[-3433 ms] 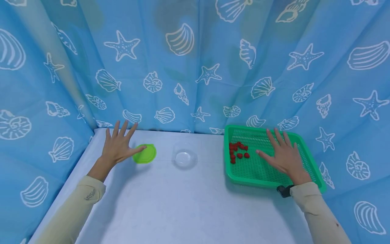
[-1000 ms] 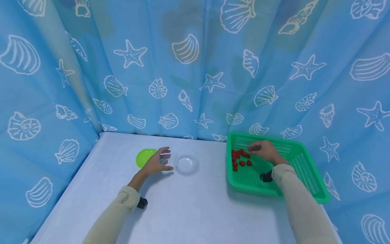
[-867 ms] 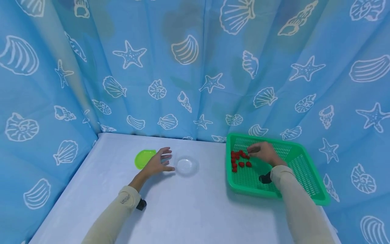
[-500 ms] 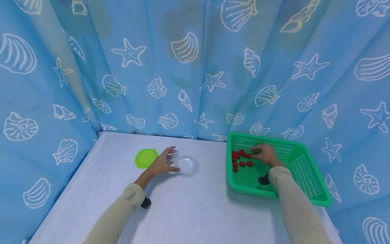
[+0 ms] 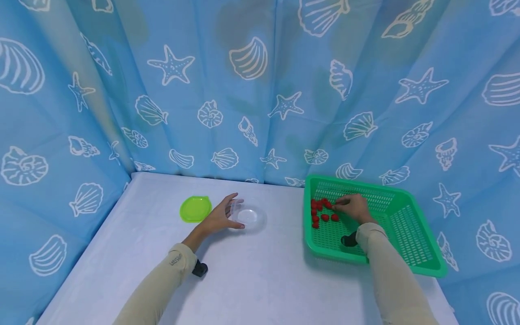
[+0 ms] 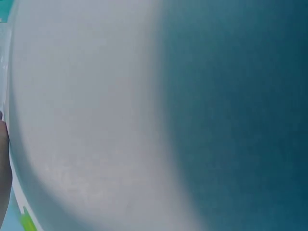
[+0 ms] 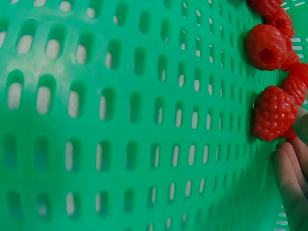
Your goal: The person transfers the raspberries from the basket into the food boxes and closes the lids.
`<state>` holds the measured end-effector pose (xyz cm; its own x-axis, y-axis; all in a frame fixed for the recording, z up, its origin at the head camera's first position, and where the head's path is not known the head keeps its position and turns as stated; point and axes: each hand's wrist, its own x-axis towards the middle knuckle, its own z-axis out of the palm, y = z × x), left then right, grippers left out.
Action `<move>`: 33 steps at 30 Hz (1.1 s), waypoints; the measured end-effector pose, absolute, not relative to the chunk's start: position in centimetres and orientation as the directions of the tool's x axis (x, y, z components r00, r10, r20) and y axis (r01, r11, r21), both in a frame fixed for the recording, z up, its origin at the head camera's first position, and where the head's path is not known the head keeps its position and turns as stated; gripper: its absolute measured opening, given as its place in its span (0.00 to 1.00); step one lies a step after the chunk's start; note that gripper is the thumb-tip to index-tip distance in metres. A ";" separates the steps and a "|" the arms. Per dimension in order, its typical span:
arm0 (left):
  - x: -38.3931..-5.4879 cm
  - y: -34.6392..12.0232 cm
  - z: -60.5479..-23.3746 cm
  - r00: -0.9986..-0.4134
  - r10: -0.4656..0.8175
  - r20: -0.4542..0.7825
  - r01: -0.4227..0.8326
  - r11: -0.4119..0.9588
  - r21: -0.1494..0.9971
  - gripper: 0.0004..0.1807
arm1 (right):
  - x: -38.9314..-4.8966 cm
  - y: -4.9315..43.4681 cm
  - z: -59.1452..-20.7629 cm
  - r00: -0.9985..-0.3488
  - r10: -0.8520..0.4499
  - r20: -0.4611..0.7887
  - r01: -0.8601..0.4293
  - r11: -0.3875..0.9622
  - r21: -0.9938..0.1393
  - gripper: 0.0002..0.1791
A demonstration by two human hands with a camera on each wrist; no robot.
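Left hand (image 5: 221,220) is gripping the clear bowl (image 5: 251,216); right hand (image 5: 354,207) is pinching a raspberry (image 5: 328,205), crowding neighbouring raspberries (image 5: 325,217) on the left possibly threatening its hold

Place: curtained-off tabletop booth, resembling a small recording station; kind of room beyond cannot be told.
Curtain (image 5: 239,106): blue fabric printed with white shells and starfish; hangs in folds behind the table and along its left and right sides, filling the background.
Table (image 5: 264,280): covered in plain white, far edge close to the curtain.
Wrist cameras: black units, one by the left cuff (image 5: 200,269), one by the right cuff (image 5: 349,240); these suggest filmed work.
Wares: green perforated basket (image 5: 307,225), clear container (image 5: 260,220), green lid (image 5: 195,209); household in type.
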<state>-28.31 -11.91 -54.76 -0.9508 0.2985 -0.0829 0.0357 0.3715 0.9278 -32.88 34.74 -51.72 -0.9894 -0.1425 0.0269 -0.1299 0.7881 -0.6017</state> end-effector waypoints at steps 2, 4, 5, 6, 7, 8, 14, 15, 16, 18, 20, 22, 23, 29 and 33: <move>-28.3 -11.8 -54.7 -0.953 0.293 -0.082 0.034 0.369 0.929 0.61 | -32.9 34.7 -51.7 -0.991 -0.129 0.030 -0.120 0.780 -0.615 0.18; -28.4 -11.7 -54.7 -0.952 0.295 -0.078 0.034 0.359 0.933 0.61 | -32.9 34.7 -51.6 -0.993 -0.117 0.028 -0.108 0.774 -0.624 0.17; -28.4 -11.7 -54.7 -0.952 0.297 -0.077 0.034 0.351 0.936 0.60 | -32.9 34.7 -51.5 -0.993 -0.113 0.024 -0.103 0.772 -0.627 0.17; -28.4 -11.7 -54.7 -0.951 0.299 -0.075 0.034 0.343 0.939 0.60 | -32.8 34.7 -51.5 -0.994 -0.107 0.018 -0.095 0.771 -0.630 0.17; -28.4 -11.6 -54.7 -0.950 0.306 -0.070 0.037 0.333 0.942 0.60 | -32.8 34.7 -51.5 -0.995 -0.104 0.013 -0.088 0.769 -0.633 0.17; -28.4 -11.6 -54.7 -0.948 0.311 -0.065 0.042 0.326 0.944 0.60 | -32.8 34.6 -51.5 -0.995 -0.102 0.012 -0.086 0.768 -0.634 0.18; -28.2 -11.4 -54.7 -0.950 0.309 -0.049 0.055 0.318 0.947 0.56 | -32.6 34.6 -51.5 -0.996 -0.086 0.013 -0.073 0.750 -0.657 0.17; -28.2 -11.4 -54.8 -0.951 0.305 -0.052 0.053 0.324 0.945 0.56 | -32.6 34.7 -51.5 -0.996 -0.084 0.009 -0.068 0.743 -0.666 0.17; -28.2 -11.4 -54.8 -0.951 0.303 -0.052 0.052 0.327 0.944 0.55 | -32.5 34.7 -51.6 -0.997 -0.082 0.006 -0.064 0.736 -0.674 0.17; -28.2 -11.4 -54.9 -0.951 0.304 -0.052 0.055 0.332 0.942 0.54 | -32.5 34.7 -51.7 -0.997 -0.082 0.001 -0.060 0.716 -0.696 0.17; -28.1 -11.5 -54.9 -0.951 0.304 -0.056 0.052 0.334 0.941 0.53 | -32.4 34.8 -51.9 -0.997 -0.076 0.002 -0.055 0.697 -0.715 0.17; -28.1 -11.5 -55.0 -0.950 0.309 -0.055 0.052 0.327 0.944 0.52 | -32.5 34.9 -52.1 -0.997 -0.072 0.010 -0.056 0.677 -0.734 0.16; -28.1 -11.5 -55.1 -0.949 0.311 -0.053 0.053 0.324 0.945 0.52 | -32.5 35.0 -52.2 -0.997 -0.070 0.010 -0.054 0.664 -0.746 0.16; -28.2 -11.6 -55.3 -0.947 0.315 -0.055 0.053 0.326 0.944 0.52 | -32.4 35.1 -52.3 -0.997 -0.075 -0.006 -0.040 0.602 -0.797 0.18; -28.2 -11.7 -55.2 -0.947 0.315 -0.057 0.053 0.329 0.943 0.52 | -32.4 35.0 -52.3 -0.996 -0.082 -0.027 -0.026 0.579 -0.815 0.19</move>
<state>-28.20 -11.65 -55.21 -0.9473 0.3152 -0.0572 0.0527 0.3295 0.9427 -32.41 34.96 -52.33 -0.9963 -0.0818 -0.0266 -0.0258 0.5790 -0.8149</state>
